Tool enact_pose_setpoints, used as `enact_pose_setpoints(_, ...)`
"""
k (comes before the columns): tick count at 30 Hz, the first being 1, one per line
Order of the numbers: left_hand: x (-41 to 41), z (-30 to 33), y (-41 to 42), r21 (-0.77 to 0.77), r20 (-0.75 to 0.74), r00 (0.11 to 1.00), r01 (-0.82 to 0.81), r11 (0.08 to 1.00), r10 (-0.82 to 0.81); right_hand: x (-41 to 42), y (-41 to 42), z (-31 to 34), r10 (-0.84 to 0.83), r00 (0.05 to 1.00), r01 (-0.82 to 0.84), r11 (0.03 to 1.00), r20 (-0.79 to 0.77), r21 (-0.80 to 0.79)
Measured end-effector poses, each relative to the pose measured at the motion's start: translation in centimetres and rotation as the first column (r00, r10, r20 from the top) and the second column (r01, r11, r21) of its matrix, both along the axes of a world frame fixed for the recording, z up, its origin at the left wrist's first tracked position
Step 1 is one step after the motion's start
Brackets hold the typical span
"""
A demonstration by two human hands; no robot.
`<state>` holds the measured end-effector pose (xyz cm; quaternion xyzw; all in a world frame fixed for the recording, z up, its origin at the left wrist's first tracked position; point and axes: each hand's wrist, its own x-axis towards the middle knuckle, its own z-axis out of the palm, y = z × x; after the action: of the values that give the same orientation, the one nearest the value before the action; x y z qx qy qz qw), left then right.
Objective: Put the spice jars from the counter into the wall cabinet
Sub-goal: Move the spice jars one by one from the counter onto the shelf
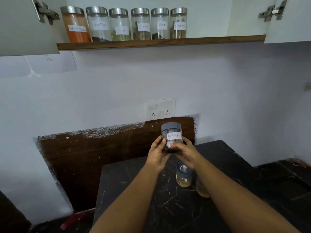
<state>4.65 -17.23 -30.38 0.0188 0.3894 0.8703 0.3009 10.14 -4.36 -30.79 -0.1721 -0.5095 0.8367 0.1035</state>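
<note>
I hold a small glass jar with a grey lid and a "Black Pepper" label (172, 134) upright above the dark counter (134, 190). My left hand (158, 154) grips its left side and my right hand (186, 153) grips its right side, thumb across the front. Two more grey-lidded jars stand on the counter below my right wrist: one with pale contents (184, 177), another (202, 190) partly hidden by my forearm. Above, the open wall cabinet's shelf (218, 39) carries several steel-lidded labelled jars (121, 25) in a row at its left.
Both cabinet doors stand open, left (25, 31) and right (289, 22), with hinges showing. A switch and socket plate (160, 109) sits on the wall behind the jar. The shelf's right part holds nothing. A dark wooden backsplash (101, 148) runs behind the counter.
</note>
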Motion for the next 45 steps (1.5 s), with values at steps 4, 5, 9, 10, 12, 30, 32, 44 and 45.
enact_pose_setpoints(4,-0.1,0.8,0.6,-0.018,-0.018,1.0,0.0,1.0,0.0,0.2,0.2,0.8,-0.004,1.0,0.004,1.0,-0.007,0.026)
enact_pose_setpoints(5,-0.1,0.9,0.8,-0.027,-0.023,1.0,-0.004,1.0,0.003,0.3,0.2,1.0,0.004,1.0,-0.004,0.998,0.001,0.056)
enact_pose_setpoints(9,-0.2,1.9,2.2,-0.076,-0.121,0.993,-0.011,0.997,0.001,0.3,0.1,3.2,-0.053,0.998,0.041,0.971,0.045,0.234)
enact_pose_setpoints(10,-0.3,2.4,2.6,-0.086,-0.164,0.987,-0.014,0.996,0.0,0.1,0.2,3.9,-0.083,0.996,0.069,0.96,0.041,0.271)
enact_pose_setpoints(12,-0.8,4.1,3.6,-0.084,-0.248,0.969,-0.034,0.996,0.013,-0.4,0.8,5.9,-0.141,0.99,0.131,0.937,0.006,0.324)
enact_pose_setpoints(30,-4.8,34.0,14.0,-0.06,-0.985,0.17,-0.422,0.905,0.014,-4.6,12.3,33.5,-0.302,0.712,0.685,0.494,-0.634,0.535)
enact_pose_setpoints(32,-6.7,36.4,14.2,-0.051,-0.99,-0.071,-0.647,0.761,-0.126,-5.6,13.9,35.9,-0.263,0.734,0.666,0.461,-0.626,0.587)
enact_pose_setpoints(44,-18.0,37.1,12.7,0.063,-0.943,-0.033,-0.995,-0.079,-0.332,-15.0,25.2,40.3,-0.316,0.947,0.103,0.153,-0.05,0.983)
enact_pose_setpoints(45,-18.2,37.1,12.6,0.058,-0.941,-0.026,-0.995,-0.086,-0.339,-15.8,25.2,40.6,-0.31,0.951,0.079,0.168,-0.024,0.983)
